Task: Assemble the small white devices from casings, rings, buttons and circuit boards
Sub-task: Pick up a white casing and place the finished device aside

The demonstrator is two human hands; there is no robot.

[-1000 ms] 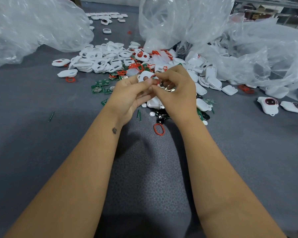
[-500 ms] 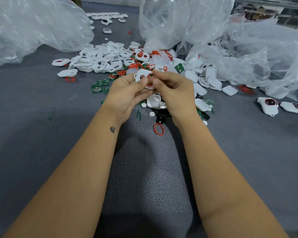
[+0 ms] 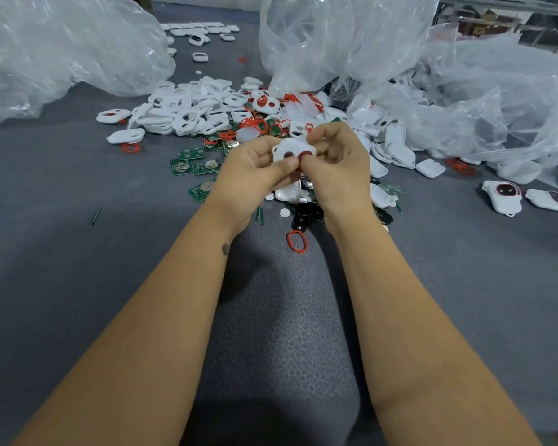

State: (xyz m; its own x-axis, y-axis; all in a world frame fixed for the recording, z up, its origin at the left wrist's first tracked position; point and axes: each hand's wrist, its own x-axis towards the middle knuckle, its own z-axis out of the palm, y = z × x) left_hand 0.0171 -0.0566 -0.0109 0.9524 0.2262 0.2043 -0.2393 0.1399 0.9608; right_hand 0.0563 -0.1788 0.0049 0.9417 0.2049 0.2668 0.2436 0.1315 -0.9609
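1. Left hand (image 3: pixel 250 175) — fingers curled round a white casing (image 3: pixel 291 149), thumb across its lower edge.
2. Right hand (image 3: pixel 339 165) — pinches a red ring (image 3: pixel 304 154) at the casing's right opening.
3. The casing is held between both hands, above the grey table (image 3: pixel 78 268).
4. Beyond the hands: heaped white casings (image 3: pixel 187 111). Left of them: green circuit boards (image 3: pixel 194 162). Below the wrists: a loose red ring (image 3: pixel 297 241).

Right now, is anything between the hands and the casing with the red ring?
Nothing visible. The left hand and right hand both already hold the casing, pinching the ring at its opening.
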